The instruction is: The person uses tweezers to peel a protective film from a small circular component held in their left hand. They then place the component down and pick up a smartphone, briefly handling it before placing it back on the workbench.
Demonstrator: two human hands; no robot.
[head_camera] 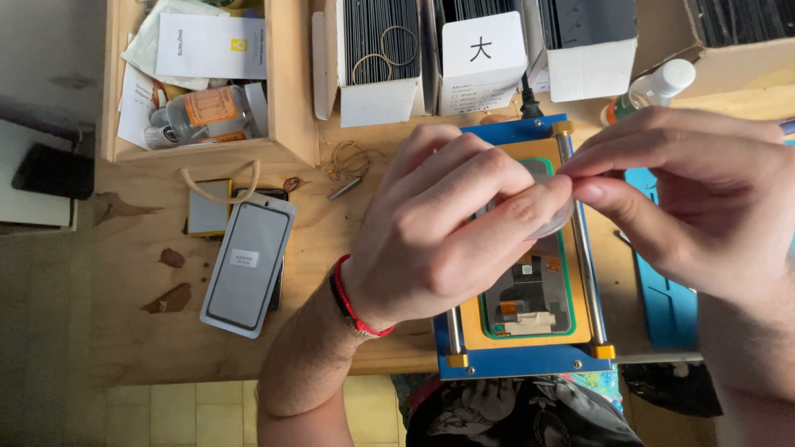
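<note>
Both hands meet at centre right of the frame, over a blue and orange fixture (522,360) that holds an opened phone (530,290). The left hand (447,223) and right hand (687,190) have their fingers pinched narrow on a thin clear film disc (556,222), held just above the phone. By the look of it, the step in hand is peeling or separating that film; the next move calls for a steady pull without creasing it. At left of the frame a glass screen panel (248,263) lies on the wooden bench (348,248), with boxes of panels (381,50) along the top edge
</note>
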